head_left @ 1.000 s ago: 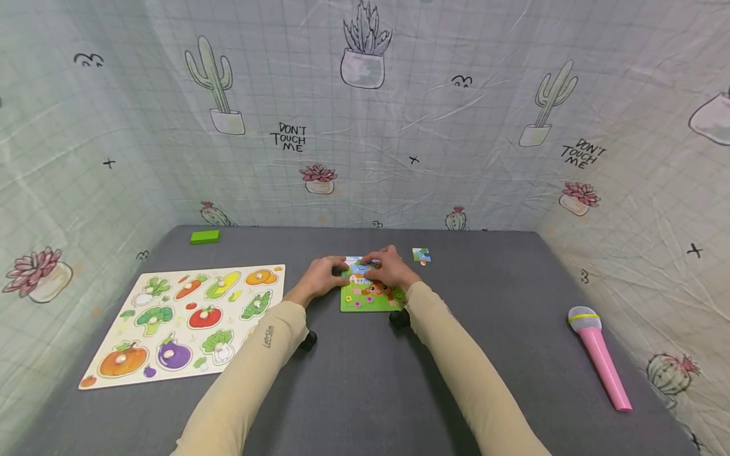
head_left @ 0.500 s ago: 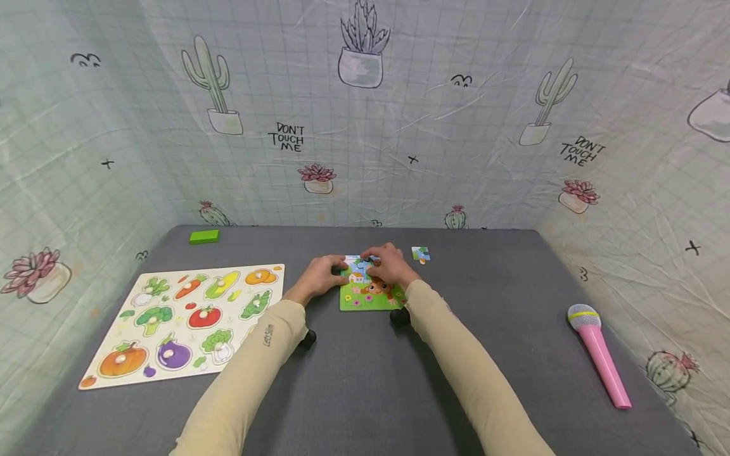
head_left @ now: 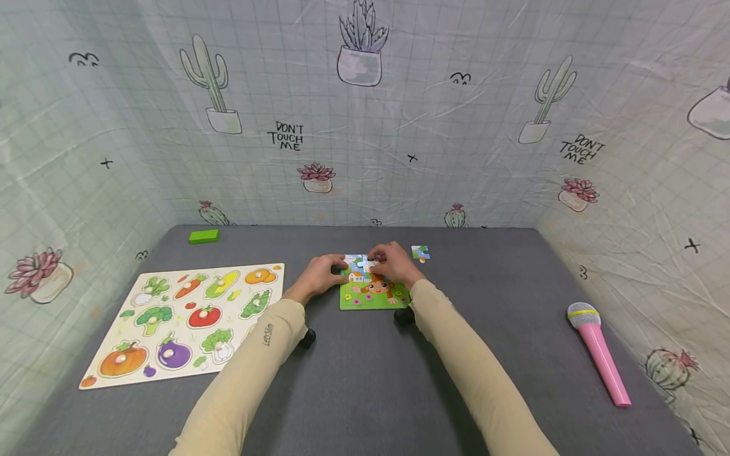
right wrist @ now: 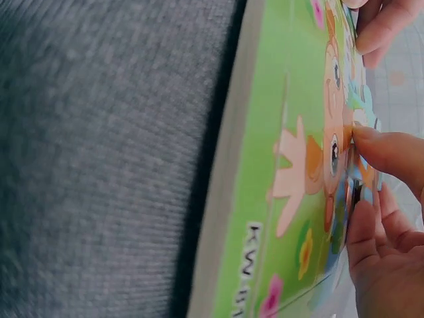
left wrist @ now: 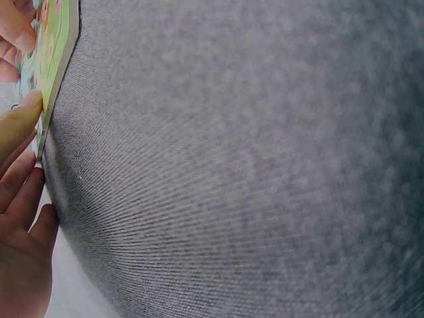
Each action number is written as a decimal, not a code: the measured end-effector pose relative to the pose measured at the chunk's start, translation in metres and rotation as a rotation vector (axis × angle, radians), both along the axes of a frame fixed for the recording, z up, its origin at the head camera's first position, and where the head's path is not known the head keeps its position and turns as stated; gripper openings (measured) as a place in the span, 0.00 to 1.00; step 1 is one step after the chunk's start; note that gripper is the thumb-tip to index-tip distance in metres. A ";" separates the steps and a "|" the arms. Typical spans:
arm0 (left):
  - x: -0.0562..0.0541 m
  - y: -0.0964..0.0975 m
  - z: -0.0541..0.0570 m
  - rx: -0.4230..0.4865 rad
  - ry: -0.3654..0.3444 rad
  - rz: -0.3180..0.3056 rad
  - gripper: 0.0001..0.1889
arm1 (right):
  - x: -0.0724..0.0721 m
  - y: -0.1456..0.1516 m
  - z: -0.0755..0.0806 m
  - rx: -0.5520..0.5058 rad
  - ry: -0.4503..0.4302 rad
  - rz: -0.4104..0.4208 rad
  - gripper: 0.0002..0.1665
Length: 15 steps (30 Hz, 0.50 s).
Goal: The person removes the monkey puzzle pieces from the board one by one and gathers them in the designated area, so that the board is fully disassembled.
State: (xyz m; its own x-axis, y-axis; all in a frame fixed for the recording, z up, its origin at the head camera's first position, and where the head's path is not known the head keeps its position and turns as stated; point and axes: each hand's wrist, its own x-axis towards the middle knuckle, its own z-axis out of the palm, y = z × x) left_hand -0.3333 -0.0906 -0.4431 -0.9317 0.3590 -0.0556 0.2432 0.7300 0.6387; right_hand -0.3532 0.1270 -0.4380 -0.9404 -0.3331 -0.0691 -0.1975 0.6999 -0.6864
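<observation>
A small square jigsaw puzzle board (head_left: 355, 302) with a green border and a cartoon monkey lies on the table. My left hand (head_left: 321, 274) holds its left edge, thumb on top and fingers along the side in the left wrist view. Over the upper part of the board, my right hand (head_left: 395, 263) pinches a light blue puzzle piece (head_left: 367, 263); in the right wrist view the piece (right wrist: 363, 99) sits slightly raised, partly hidden by the thumb. Another puzzle piece (head_left: 421, 253), blue and green, lies on the table just right of the board.
To the left lies a white vegetable peg board (head_left: 182, 304). A green block (head_left: 204, 237) is at the back left. On the right rests a pink toy microphone (head_left: 601, 358). A cactus-print cloth (head_left: 410, 114) rises behind the grey table (head_left: 365, 386) and at both sides.
My right hand has shifted slightly to the right over the board, uncovering more of the light blue piece. The left hand has stayed at the board's left edge.
</observation>
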 end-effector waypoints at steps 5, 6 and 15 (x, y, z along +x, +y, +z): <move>0.001 0.000 0.000 0.000 0.005 0.003 0.19 | 0.002 0.001 0.001 0.012 0.038 0.019 0.13; 0.002 0.001 0.000 -0.002 0.004 0.004 0.20 | 0.002 0.001 0.000 0.014 0.039 0.019 0.13; 0.004 0.002 -0.001 -0.004 -0.004 0.018 0.20 | -0.001 0.002 -0.001 -0.013 0.021 -0.009 0.16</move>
State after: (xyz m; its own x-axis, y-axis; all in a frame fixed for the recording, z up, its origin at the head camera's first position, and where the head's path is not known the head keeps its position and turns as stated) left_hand -0.3297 -0.0889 -0.4445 -0.9378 0.3419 -0.0603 0.2275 0.7366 0.6369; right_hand -0.3546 0.1285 -0.4389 -0.9446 -0.3252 -0.0447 -0.2058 0.6927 -0.6913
